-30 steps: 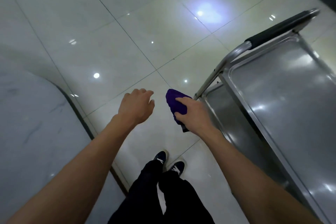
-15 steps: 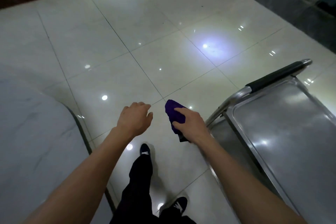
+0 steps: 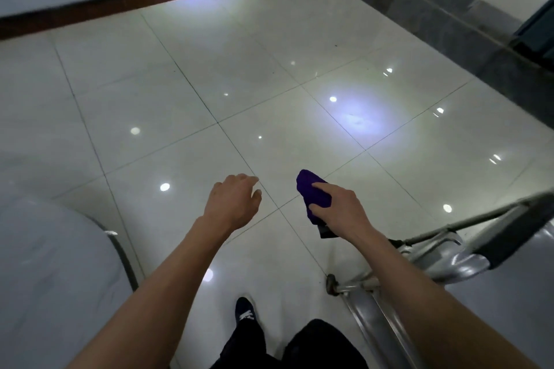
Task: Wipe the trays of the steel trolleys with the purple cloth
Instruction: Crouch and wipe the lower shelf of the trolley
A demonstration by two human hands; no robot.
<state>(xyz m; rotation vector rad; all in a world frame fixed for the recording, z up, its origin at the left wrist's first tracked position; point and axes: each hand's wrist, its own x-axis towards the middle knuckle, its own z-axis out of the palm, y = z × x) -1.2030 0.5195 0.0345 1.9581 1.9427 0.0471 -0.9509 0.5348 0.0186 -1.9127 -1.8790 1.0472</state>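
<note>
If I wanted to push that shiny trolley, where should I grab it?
Grab the dark padded bar at the end of the trolley, coming from the floor side with fingers over the top. It sticks out past the tray, and its padded sleeve looks made for holding. The left hand holds nothing, so it could likely do it; the right hand holds the cloth.

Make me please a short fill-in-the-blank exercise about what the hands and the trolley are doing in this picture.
1. The purple cloth is held in the ____ hand.
2. The left hand holds ____.
3. The steel trolley stands on the person's ____ side.
4. The cloth is over the ____, not on a tray.

Missing words: right; nothing; right; floor
</note>
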